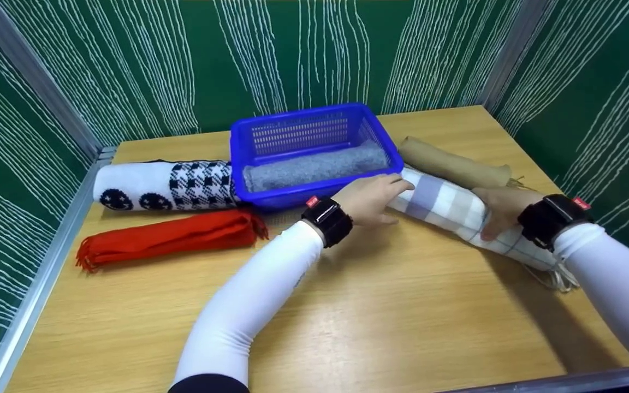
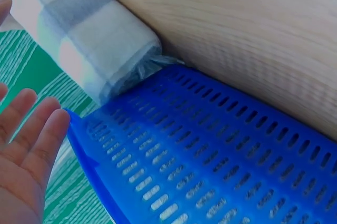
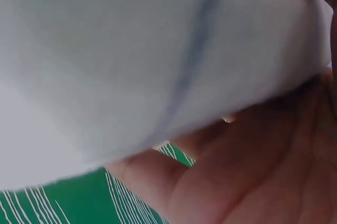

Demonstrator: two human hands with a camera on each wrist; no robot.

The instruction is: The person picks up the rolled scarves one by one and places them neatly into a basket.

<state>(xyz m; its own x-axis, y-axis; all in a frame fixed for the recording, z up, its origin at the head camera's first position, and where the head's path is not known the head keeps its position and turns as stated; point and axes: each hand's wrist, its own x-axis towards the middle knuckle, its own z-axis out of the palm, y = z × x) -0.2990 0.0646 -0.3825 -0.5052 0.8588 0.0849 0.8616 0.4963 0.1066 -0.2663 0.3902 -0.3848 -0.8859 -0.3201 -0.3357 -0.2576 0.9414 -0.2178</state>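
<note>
A rolled plaid scarf [image 1: 445,203], white with purple and beige checks, lies slantwise to the right of a blue plastic basket [image 1: 308,195]. My right hand [image 1: 503,208] grips its nearer part, with the thumb on one side and fingers on the other; the right wrist view shows the cloth [image 3: 105,76] against the palm. At the basket's front right corner is my left hand [image 1: 368,197], fingers extended toward the scarf's far end. In the left wrist view those fingers [image 2: 45,145] look straight and hold nothing. A rolled grey scarf [image 1: 320,166] lies inside the basket.
Left of the basket lie a black-and-white patterned roll [image 1: 167,185] and a red fringed scarf [image 1: 170,240]. An olive-brown roll [image 1: 451,161] lies behind the plaid one. Green walls with white streaks [image 1: 325,54] enclose the wooden table [image 1: 380,316].
</note>
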